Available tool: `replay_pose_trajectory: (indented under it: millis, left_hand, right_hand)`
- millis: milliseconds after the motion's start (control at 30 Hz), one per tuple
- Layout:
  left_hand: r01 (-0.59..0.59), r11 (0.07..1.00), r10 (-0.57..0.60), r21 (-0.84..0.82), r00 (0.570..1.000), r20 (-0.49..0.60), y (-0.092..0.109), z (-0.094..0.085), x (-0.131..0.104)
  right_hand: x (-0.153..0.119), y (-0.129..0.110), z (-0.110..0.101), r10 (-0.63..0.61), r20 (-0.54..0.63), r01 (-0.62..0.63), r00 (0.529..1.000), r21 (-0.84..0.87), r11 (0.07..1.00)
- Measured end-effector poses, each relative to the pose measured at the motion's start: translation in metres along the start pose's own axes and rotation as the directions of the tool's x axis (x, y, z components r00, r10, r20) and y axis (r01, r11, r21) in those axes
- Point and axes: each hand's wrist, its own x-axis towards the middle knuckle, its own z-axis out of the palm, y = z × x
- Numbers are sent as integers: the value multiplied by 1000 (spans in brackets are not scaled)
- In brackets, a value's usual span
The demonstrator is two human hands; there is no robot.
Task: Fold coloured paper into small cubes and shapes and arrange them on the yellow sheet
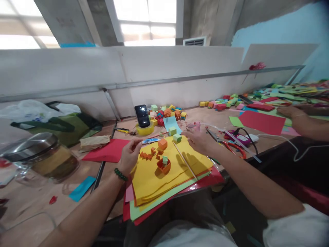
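Observation:
My left hand point(129, 155), with a green bead bracelet, has its fingers curled in a pinch at the end of a small blue and white tube point(150, 140). My right hand point(199, 142) reaches over the far right of a yellow paper stack point(154, 187), fingers apart beside a light green paper cube point(177, 138); nothing shows in them. Another green cube point(172, 130) sits just behind. On the stack are an orange cube point(162, 143), small folded orange pieces point(147, 156), an open orange paper box point(163, 167) with a green piece in it, and a thin wooden stick point(185, 160).
A phone point(142, 116) leans by a yellow tape roll point(145, 129), with colourful paper cubes point(168, 112) behind. Orange-handled scissors point(232, 149) lie right. A glass jug point(46, 157) and red paper point(110, 151) are left. Another person's hand point(291, 113) is far right.

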Motion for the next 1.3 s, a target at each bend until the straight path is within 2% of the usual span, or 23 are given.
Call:
replay_pose_trajectory:
  millis: [100,167,267,367,433,533,600,633,700,833,900,1000,1100,1167,1300]
  left_hand:
    - [-13,999,14,-40,1000,5,-8,0,-4]
    - [-15,999,15,-51,1000,18,-10,0,-7]
    - [5,997,-1,-77,999,47,-9,0,-10]
    - [67,983,-56,-171,996,70,-1,0,-9]
    - [120,959,-93,-255,989,116,6,0,-10]
    - [203,904,-98,-376,955,280,16,-1,-13]
    - [258,873,-80,-414,913,401,21,-1,-17]
    - [281,865,-72,-417,890,450,23,-1,-18]
    - [311,853,-73,-418,866,495,26,-2,-19]
    - [377,789,-119,-485,868,482,28,-9,-14]
    - [428,748,-149,-506,853,501,27,-15,-11]
    - [462,730,-175,-504,839,516,24,-20,-7]
    - [438,740,-156,-511,850,503,22,-21,-7]
    - [413,745,-129,-524,860,495,22,-20,-9]
    - [370,776,-83,-511,863,499,25,-14,-13]
  right_hand:
    - [39,4,7,28,104,-25,994,-32,999]
    - [57,7,22,27,99,-24,995,-29,999]
    - [66,8,33,21,41,-19,999,-32,999]
    - [62,0,20,-45,-118,57,992,99,993]
    - [55,-15,5,-169,-243,226,955,229,947]
    - [45,-43,-10,-376,-394,491,839,246,836]
    - [43,-62,-12,-447,-454,578,771,204,790]
    - [43,-70,-10,-465,-469,599,751,186,779]
    - [47,-83,-7,-469,-480,605,741,175,777]
    - [62,-98,-1,-441,-482,597,757,234,768]
    - [69,-99,0,-442,-479,613,758,291,735]
    - [72,-92,0,-397,-439,580,806,451,679]
    - [63,-79,-2,-238,-392,446,889,618,648]
    - [49,-72,-4,-130,-353,350,927,683,641]
    - [19,-69,-11,-52,-288,253,956,724,642]
